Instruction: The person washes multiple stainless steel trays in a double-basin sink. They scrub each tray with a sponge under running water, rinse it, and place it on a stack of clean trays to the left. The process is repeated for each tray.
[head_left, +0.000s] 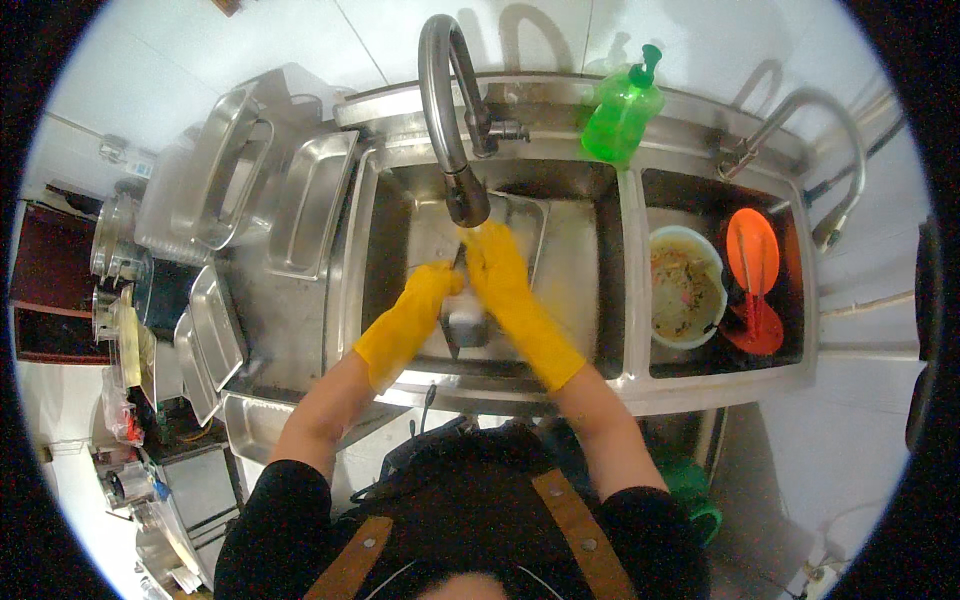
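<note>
Both my hands wear yellow rubber gloves and are over the left basin of a stainless steel sink (634, 300). My left hand (431, 289) is curled beside a dark, narrow utensil (452, 334), blurred, whose kind I cannot tell. My right hand (491, 255) is closed around its upper part, just below the spray head of a curved metal faucet (466, 199). Beneath my hands, a rectangular metal pan (536, 217) lies in the basin. A small, blurred metal piece (469, 330) shows between my wrists; I cannot tell whether it belongs to the utensil.
Right basin: a pale bowl of murky food scraps (686, 289) and an orange ladle or scoop (752, 247). A green soap pump bottle (622, 116) stands on the back ledge. Steel pans (311, 206) rest on the left drainboard (289, 322). A second faucet (847, 127) arches at right.
</note>
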